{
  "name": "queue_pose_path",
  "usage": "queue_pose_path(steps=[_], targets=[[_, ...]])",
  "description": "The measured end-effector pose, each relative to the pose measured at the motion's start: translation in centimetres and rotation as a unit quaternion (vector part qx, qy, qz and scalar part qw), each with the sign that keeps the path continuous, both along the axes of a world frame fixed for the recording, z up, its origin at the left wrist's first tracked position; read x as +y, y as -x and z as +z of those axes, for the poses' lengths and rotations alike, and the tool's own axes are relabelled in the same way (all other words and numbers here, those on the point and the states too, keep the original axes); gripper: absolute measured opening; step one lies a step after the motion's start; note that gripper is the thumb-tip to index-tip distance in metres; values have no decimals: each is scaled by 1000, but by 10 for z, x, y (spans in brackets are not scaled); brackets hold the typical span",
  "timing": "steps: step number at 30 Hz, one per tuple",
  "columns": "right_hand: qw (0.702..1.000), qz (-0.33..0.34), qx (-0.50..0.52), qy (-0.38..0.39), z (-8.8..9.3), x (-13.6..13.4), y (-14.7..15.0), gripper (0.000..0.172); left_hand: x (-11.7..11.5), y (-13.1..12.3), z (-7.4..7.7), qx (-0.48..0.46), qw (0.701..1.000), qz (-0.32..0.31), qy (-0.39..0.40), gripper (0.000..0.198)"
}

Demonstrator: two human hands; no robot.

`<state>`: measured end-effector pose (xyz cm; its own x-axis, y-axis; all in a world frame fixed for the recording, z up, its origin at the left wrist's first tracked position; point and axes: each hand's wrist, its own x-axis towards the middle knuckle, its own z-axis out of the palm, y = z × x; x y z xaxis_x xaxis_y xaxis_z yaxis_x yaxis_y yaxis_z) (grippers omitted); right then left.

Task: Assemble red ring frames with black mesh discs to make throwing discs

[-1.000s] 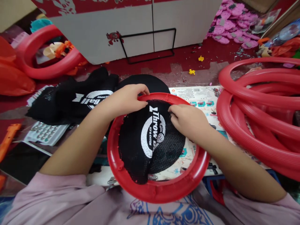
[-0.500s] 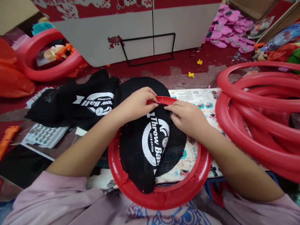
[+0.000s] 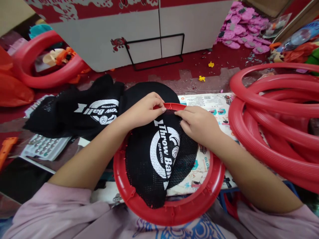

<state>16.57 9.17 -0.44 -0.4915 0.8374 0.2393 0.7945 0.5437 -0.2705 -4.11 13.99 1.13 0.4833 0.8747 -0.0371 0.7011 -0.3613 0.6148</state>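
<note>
A red ring (image 3: 171,214) lies in front of me, its near edge against my shirt. Black mesh fabric (image 3: 142,159) with a white "Throw Ball" print hangs from the ring's far edge across its opening. My left hand (image 3: 153,108) pinches the fabric's edge at the far rim, thumb and fingers pressed together. Just to the right, my right hand (image 3: 190,119) has its fingertips closed on the same edge, some fingers curled under. The ring's far right part is hidden under my right hand.
Stacked red rings (image 3: 274,109) stand at the right. Folded black fabric (image 3: 97,109) and a plastic tray of small metal parts (image 3: 46,146) lie at the left. A printed board (image 3: 196,99) is beneath the ring. Ahead are a white-and-red box (image 3: 99,39) and a black wire frame (image 3: 154,39).
The view has shifted slightly. The mesh hangs a little lower and spreads slightly at its bottom tip. Both hands stay at the ring's far edge, with the left thumb slightly shifted.
</note>
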Motion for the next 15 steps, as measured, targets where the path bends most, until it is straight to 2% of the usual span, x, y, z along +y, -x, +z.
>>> queue_pose_path(steps=[8,10,12,15], targets=[[1000,20,-22,0,4,5,3,29,6,2,-4,1,999,-9,-38,31],[999,22,-36,0,4,7,4,28,11,8,-13,9,1000,-7,-25,31],[998,37,-52,-2,2,10,5,27,21,16,-28,-1,1000,12,-22,30],[996,38,-78,3,2,13,7,30,38,27,-49,-28,997,12,-69,24]])
